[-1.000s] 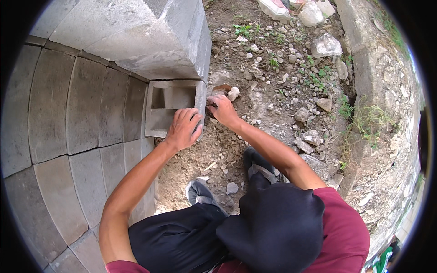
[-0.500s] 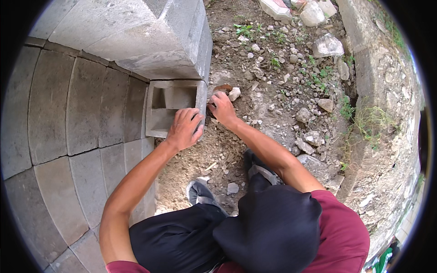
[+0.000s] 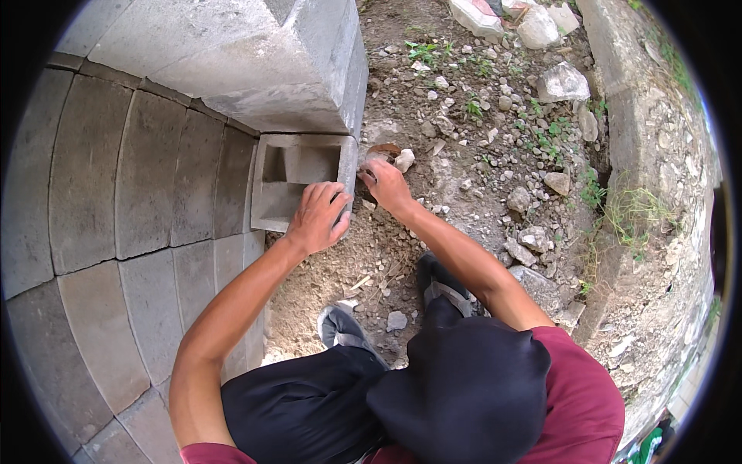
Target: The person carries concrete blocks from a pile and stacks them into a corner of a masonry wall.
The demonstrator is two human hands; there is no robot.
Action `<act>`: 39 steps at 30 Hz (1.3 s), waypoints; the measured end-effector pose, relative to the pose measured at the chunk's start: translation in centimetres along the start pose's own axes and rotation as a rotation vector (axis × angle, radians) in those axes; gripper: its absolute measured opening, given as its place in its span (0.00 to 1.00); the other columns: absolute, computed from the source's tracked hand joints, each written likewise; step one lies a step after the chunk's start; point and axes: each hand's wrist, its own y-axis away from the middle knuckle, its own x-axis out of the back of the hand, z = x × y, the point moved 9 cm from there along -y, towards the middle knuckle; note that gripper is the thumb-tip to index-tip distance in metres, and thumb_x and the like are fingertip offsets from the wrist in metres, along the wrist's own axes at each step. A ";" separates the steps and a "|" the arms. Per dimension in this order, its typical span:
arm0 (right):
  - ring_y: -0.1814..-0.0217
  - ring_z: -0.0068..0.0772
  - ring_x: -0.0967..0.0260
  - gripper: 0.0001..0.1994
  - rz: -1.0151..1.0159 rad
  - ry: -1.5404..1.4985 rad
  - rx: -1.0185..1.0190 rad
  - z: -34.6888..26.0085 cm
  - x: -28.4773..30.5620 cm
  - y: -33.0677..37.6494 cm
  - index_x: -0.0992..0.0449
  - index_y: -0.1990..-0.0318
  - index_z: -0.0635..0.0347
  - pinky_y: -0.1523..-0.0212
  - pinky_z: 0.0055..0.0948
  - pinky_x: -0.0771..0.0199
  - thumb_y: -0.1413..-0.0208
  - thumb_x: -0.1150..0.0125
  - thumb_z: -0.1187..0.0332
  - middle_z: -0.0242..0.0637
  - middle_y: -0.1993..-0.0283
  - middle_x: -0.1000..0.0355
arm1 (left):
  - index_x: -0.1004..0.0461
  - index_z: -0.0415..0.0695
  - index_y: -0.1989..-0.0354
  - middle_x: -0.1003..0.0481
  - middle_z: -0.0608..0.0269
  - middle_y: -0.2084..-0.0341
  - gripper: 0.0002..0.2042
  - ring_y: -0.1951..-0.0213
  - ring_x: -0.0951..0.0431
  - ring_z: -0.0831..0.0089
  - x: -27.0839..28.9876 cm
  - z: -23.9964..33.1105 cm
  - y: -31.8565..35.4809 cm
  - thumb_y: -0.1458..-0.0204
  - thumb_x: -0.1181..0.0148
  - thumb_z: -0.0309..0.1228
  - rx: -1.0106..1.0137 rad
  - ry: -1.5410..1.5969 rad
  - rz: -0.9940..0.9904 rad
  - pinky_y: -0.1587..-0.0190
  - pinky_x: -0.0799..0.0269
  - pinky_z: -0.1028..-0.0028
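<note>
A grey hollow concrete block (image 3: 267,203) stands on the soil with its cavities facing up, at the end of a stack. My left hand (image 3: 315,220) lies over its near right corner, fingers bent across the rim and thumb lower on the outer side. Just outside the block's right wall is my right hand (image 3: 386,185), fingers curled together low by the ground. Whatever those fingertips hold, if anything, is hidden. Beside them lie a pale stone (image 3: 404,160) and a reddish-brown curved piece (image 3: 384,148).
Stacked concrete blocks (image 3: 85,170) rise along the left, with a taller pale block pile (image 3: 255,85) beyond. Rubble-strewn soil (image 3: 440,185) with small weeds runs along the right, edged by a rough concrete wall (image 3: 657,232). My shoes (image 3: 338,326) are close below my hands.
The whole view has shifted slightly, so things appear a little further right. Both hands keep nearly the same places against the block.
</note>
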 end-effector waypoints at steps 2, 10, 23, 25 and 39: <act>0.59 0.50 0.30 0.09 -0.020 0.055 -0.024 -0.5 0.0 0.0 0.26 0.61 0.64 0.58 0.42 0.29 0.51 0.40 0.74 0.45 0.63 0.29 | 0.30 0.43 0.56 0.33 0.52 0.56 0.16 0.50 0.35 0.54 -0.1 0.1 0.0 0.55 0.41 0.29 -0.001 0.012 -0.005 0.45 0.41 0.59; 0.59 0.51 0.30 0.11 -0.094 0.073 -0.097 -0.5 -0.9 0.9 0.23 0.58 0.64 0.58 0.42 0.28 0.49 0.42 0.74 0.45 0.65 0.29 | 0.30 0.42 0.57 0.34 0.55 0.55 0.16 0.50 0.35 0.57 0.0 0.0 0.0 0.56 0.40 0.30 0.004 -0.022 -0.018 0.44 0.42 0.60; 0.61 0.47 0.32 0.09 -0.059 0.212 -0.003 -0.4 -1.8 0.1 0.25 0.63 0.61 0.60 0.41 0.34 0.52 0.39 0.70 0.44 0.66 0.31 | 0.30 0.42 0.57 0.34 0.55 0.55 0.16 0.50 0.35 0.57 0.0 0.0 0.1 0.56 0.40 0.30 0.000 -0.011 -0.004 0.44 0.42 0.60; 0.60 0.47 0.32 0.08 -0.101 0.280 -0.009 -0.3 -2.2 0.1 0.26 0.64 0.60 0.59 0.40 0.34 0.52 0.39 0.69 0.44 0.66 0.31 | 0.30 0.42 0.57 0.34 0.54 0.55 0.16 0.49 0.35 0.57 0.2 0.1 0.1 0.56 0.40 0.30 -0.005 -0.012 0.011 0.44 0.41 0.60; 0.54 0.53 0.33 0.14 0.033 0.116 -0.112 -0.6 0.6 0.8 0.27 0.58 0.64 0.51 0.43 0.33 0.52 0.39 0.70 0.49 0.59 0.30 | 0.34 0.42 0.50 0.36 0.52 0.50 0.21 0.44 0.38 0.56 0.6 0.3 0.3 0.54 0.40 0.30 -0.005 -0.006 -0.002 0.41 0.45 0.57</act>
